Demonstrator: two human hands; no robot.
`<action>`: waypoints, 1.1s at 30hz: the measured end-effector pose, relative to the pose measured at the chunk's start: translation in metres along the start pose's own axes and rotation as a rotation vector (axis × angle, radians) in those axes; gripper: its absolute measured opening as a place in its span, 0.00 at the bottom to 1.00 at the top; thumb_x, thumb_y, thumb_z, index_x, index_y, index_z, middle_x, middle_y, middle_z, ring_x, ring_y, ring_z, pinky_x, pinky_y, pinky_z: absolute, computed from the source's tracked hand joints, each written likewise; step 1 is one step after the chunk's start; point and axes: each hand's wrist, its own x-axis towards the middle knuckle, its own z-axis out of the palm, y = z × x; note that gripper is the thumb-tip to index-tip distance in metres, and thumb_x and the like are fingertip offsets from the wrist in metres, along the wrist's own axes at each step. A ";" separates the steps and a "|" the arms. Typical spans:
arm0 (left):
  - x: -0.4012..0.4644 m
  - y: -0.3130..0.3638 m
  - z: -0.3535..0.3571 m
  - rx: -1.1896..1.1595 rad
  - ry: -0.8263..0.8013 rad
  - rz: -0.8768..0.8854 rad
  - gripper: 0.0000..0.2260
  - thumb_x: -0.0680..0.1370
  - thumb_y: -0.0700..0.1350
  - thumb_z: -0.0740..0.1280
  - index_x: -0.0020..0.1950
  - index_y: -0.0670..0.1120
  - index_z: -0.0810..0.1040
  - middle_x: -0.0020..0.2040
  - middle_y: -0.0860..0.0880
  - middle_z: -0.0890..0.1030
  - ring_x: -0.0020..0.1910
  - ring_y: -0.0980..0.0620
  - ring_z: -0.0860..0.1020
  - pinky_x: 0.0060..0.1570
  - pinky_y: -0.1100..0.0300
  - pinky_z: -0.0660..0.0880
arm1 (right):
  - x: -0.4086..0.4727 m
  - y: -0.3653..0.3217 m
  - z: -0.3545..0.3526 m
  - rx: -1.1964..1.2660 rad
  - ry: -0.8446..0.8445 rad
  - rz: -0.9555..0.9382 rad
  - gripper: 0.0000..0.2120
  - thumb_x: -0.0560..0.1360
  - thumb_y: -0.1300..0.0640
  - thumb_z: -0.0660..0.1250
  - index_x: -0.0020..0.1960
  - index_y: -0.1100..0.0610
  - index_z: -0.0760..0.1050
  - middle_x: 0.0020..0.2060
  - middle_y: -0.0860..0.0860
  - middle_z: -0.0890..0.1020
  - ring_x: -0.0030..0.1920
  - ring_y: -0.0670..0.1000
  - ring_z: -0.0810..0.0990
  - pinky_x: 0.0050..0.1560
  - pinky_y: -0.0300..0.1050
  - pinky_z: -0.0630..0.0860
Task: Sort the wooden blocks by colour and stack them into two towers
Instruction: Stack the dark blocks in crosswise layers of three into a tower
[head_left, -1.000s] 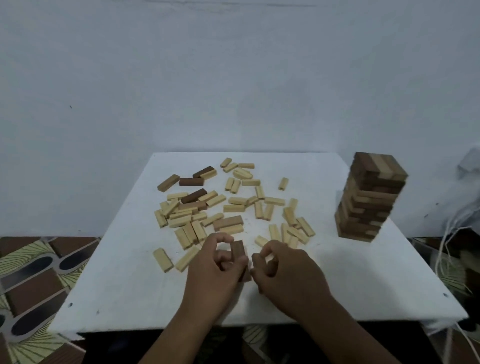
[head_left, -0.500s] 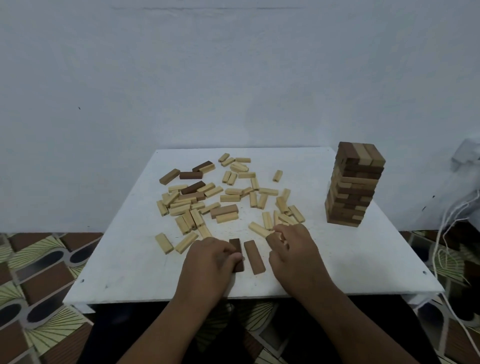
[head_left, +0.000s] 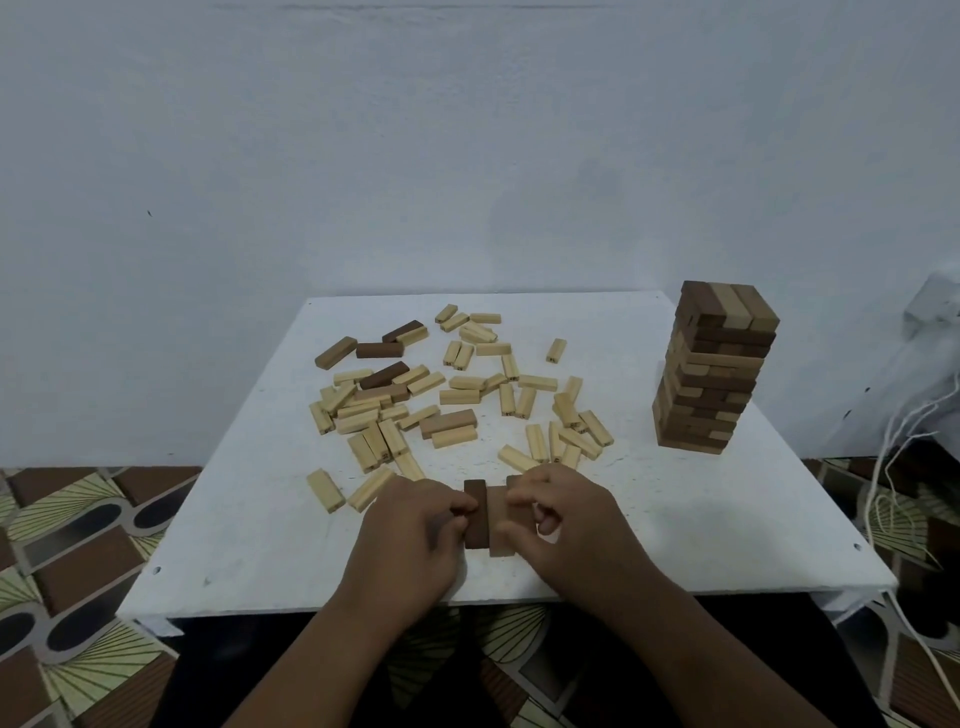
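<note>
**Head view: brown blocks pressed side by side**

Your three brown blocks (head_left: 488, 514) lie together near the bench's (head_left: 727, 530) front edge. Your left hand (head_left: 410, 540) curls its fingers against the darkest block; your right hand (head_left: 566, 525) pinches the other side. Loose blocks (head_left: 452, 395) lie scattered behind, and the mixed tower (head_left: 711, 369) stands far right.

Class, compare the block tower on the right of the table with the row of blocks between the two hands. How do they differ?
The tower rises many layers high; the row is a single layer flat on the table. The tower stands free, far right, untouched; the row lies near the front edge, with the left hand and right hand touching its sides. The tower mixes dark and pale blocks; the row shows only brown ones. Both are wooden blocks set side by side.
</note>
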 end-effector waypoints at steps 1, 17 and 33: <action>0.000 -0.001 0.000 -0.003 -0.002 0.010 0.11 0.73 0.42 0.72 0.50 0.56 0.84 0.46 0.63 0.81 0.50 0.58 0.73 0.51 0.66 0.68 | 0.000 -0.001 -0.002 0.023 -0.062 0.015 0.14 0.67 0.49 0.78 0.51 0.51 0.84 0.49 0.39 0.78 0.48 0.38 0.75 0.44 0.30 0.74; 0.003 -0.010 -0.001 -0.050 -0.027 0.035 0.14 0.69 0.38 0.77 0.47 0.57 0.85 0.46 0.62 0.80 0.51 0.60 0.71 0.50 0.68 0.66 | 0.007 0.004 -0.001 -0.055 -0.164 0.068 0.14 0.69 0.53 0.77 0.53 0.52 0.85 0.54 0.44 0.82 0.51 0.38 0.74 0.49 0.21 0.63; 0.005 -0.013 0.001 0.123 -0.117 0.037 0.22 0.73 0.42 0.73 0.60 0.65 0.78 0.62 0.74 0.72 0.59 0.65 0.62 0.54 0.61 0.55 | 0.010 0.010 -0.001 -0.068 -0.193 0.015 0.07 0.69 0.53 0.77 0.46 0.53 0.87 0.47 0.47 0.86 0.50 0.45 0.78 0.51 0.36 0.70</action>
